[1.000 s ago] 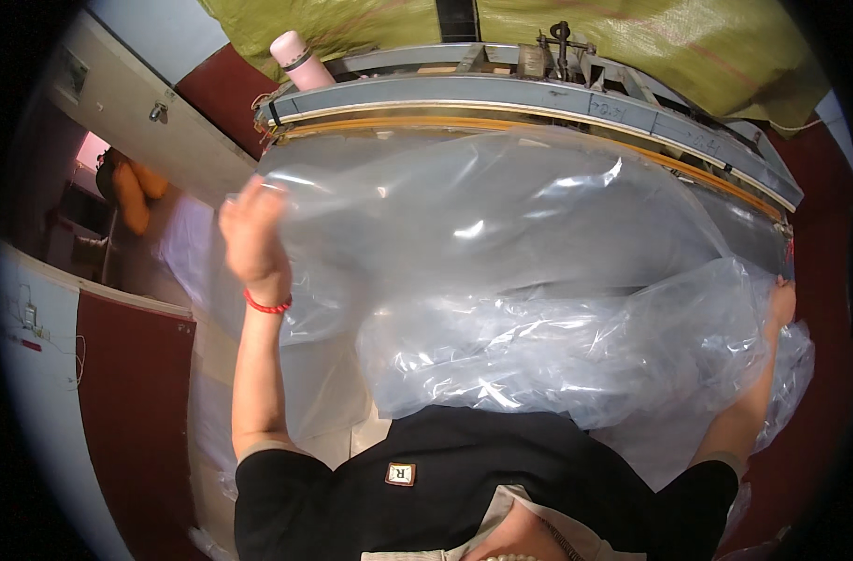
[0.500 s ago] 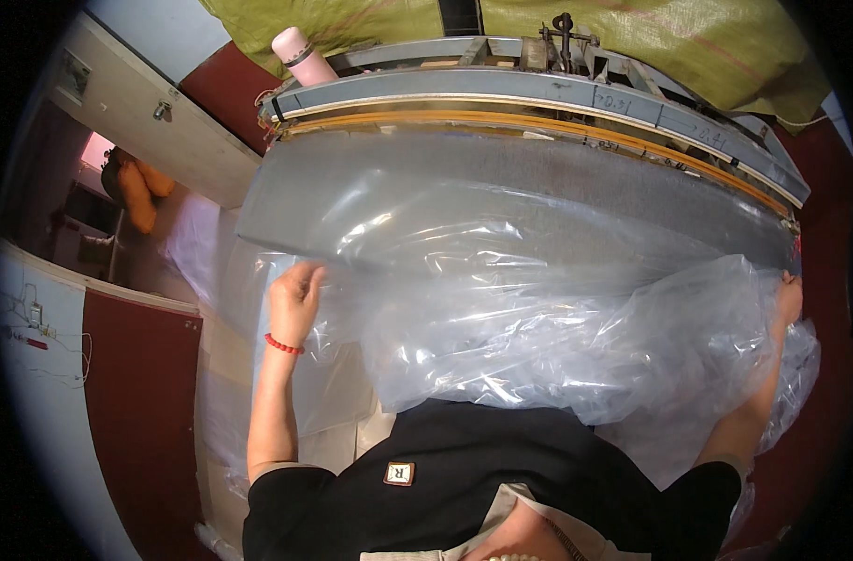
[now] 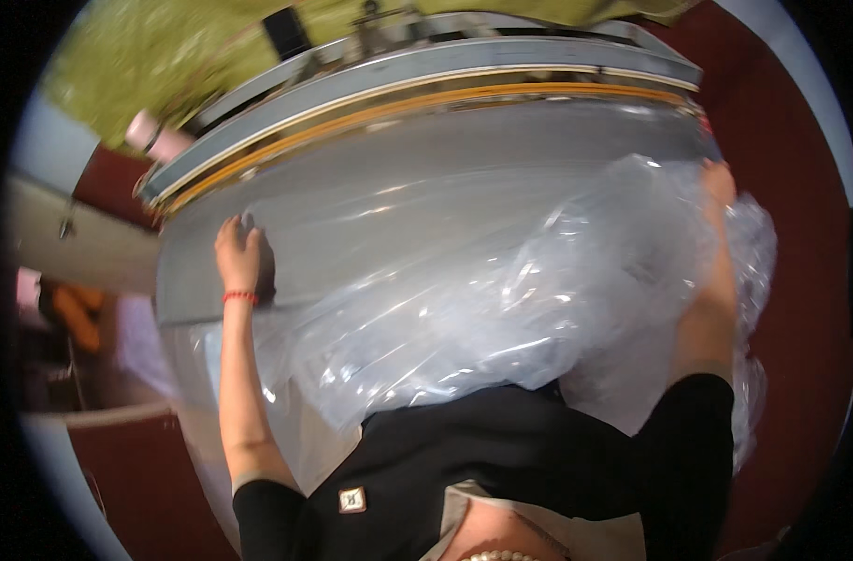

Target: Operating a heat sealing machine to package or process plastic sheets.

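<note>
A large sheet of clear plastic film (image 3: 426,327) spreads over a grey work surface (image 3: 529,131) and bunches in shiny folds against my body. My left hand (image 3: 237,254), with a red bead bracelet at the wrist, is above the left part of the surface. Its fingers and thumb are drawn together, seemingly on the film's edge, though blur softens the fingertips. At the surface's right end, my right hand (image 3: 719,182) is closed at the film's edge; its fingers are partly hidden. Loose film hangs beyond the right forearm.
A long grey metal bar (image 3: 445,64) with an orange strip (image 3: 426,105) runs along the far side. By its left end is a pink bottle (image 3: 160,138). Yellow-green sheeting (image 3: 164,56) lies behind. An open doorway (image 3: 90,355) is at left.
My left hand has moved forward and left over the grey surface. The right hand has gone forward too, relative to my body. The view has turned and shifted, and more grey surface shows at left.
</note>
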The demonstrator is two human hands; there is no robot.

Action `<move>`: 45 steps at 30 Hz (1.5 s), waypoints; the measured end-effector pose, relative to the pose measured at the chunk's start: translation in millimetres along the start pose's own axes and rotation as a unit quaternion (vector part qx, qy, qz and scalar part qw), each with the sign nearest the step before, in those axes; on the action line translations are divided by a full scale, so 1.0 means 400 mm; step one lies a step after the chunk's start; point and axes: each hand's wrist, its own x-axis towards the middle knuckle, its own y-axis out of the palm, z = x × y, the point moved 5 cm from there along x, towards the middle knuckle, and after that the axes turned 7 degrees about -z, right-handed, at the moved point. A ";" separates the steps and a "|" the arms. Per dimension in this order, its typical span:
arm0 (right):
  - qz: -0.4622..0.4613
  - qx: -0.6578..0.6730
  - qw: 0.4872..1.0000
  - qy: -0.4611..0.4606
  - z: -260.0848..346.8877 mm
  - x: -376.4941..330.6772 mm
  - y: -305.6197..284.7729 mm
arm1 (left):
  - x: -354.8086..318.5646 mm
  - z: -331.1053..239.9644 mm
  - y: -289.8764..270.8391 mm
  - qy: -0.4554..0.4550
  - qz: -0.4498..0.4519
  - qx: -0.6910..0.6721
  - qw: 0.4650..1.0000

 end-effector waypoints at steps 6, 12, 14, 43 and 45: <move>0.015 0.019 0.998 0.059 -0.023 -0.043 -0.118 | -0.014 -0.760 0.005 0.079 0.400 -0.473 0.781; 0.015 0.063 0.998 0.026 0.031 -0.054 -0.085 | -0.171 -1.053 -0.047 -0.012 0.674 -0.585 0.451; -0.004 0.041 0.998 0.040 -0.052 -0.033 -0.127 | -0.227 -1.114 -0.229 0.334 0.634 -0.572 0.398; 0.030 0.042 0.998 0.040 -0.043 -0.010 -0.059 | -0.109 -0.491 -0.324 -0.101 0.622 -0.450 0.633; 0.042 0.050 0.998 0.022 -0.061 0.006 -0.048 | -0.071 -0.326 -0.414 -0.129 0.465 -0.532 0.696</move>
